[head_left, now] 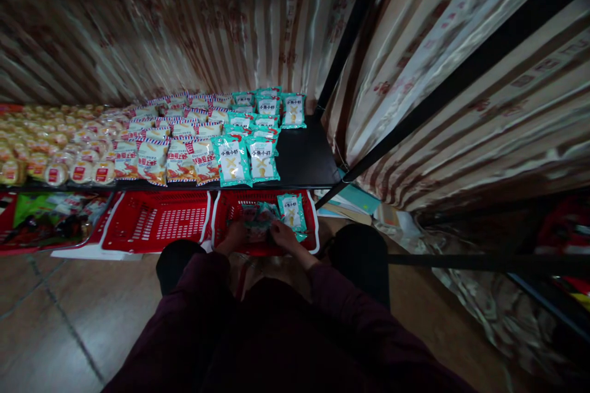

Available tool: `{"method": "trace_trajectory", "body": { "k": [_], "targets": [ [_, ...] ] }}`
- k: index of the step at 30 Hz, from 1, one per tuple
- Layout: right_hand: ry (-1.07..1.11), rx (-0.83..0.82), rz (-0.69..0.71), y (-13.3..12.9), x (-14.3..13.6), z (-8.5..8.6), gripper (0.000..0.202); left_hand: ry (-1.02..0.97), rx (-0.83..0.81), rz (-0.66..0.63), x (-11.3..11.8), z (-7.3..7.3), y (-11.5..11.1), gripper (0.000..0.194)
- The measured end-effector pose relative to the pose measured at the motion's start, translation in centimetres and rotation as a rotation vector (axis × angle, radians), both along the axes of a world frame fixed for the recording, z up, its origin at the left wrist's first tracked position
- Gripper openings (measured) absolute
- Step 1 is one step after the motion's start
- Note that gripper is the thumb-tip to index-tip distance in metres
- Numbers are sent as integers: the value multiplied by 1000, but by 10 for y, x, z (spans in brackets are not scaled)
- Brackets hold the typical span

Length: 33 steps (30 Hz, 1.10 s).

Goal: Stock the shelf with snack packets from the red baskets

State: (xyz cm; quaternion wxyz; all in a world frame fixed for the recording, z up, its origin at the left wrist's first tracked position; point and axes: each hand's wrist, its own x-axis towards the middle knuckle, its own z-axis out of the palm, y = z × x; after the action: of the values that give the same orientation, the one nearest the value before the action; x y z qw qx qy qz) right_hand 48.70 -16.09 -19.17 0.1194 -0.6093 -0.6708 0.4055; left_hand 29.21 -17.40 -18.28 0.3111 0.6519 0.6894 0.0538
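Both of my hands reach down into a red plastic basket [312, 221] with a white rim, below the front edge of the shelf. Several teal snack packets lie in it. My right hand [282, 234] has its fingers curled at a snack packet [266, 211] in the middle and seems to grip it. My left hand [236, 233] is at the basket's left side, beside another packet [250, 214]; its fingers are too dark to make out. A teal and white packet [291, 212] leans upright at the basket's right end.
On the black shelf [306, 163] stand rows of teal packets [233, 159], red and white snack bags [153, 159] and round wrapped cakes [82, 171]. Left of my basket is another red basket [154, 218]. A black post [369, 166] slants at the right before a patterned curtain [428, 92].
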Motion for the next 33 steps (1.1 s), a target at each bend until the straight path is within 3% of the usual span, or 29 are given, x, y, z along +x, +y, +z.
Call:
{"method": "trace_trajectory", "body": {
  "k": [5,10,14,18,20,22,27,33],
  "targets": [
    [92,9,-130,12,0,-9,35,-37,-37,106,-7,14,1,51],
    [243,49,-190,19,-3,-10,48,-161,-2,44,-7,32,4,47],
    [268,150,-188,21,-3,1,64,-198,1,-21,-3,40,13,41],
    [138,364,41,22,-1,23,61,-221,1,-68,2,49,22,36],
    [58,316,217,22,1,36,52,-242,8,-71,6,56,25,37],
    [-15,219,305,21,3,47,50,-270,21,-56,11,64,27,39],
    [-126,173,212,18,9,65,43,-343,66,63,21,77,26,53],
    [-87,178,26,15,18,67,35,-417,105,371,35,71,18,50]
  ]
}}
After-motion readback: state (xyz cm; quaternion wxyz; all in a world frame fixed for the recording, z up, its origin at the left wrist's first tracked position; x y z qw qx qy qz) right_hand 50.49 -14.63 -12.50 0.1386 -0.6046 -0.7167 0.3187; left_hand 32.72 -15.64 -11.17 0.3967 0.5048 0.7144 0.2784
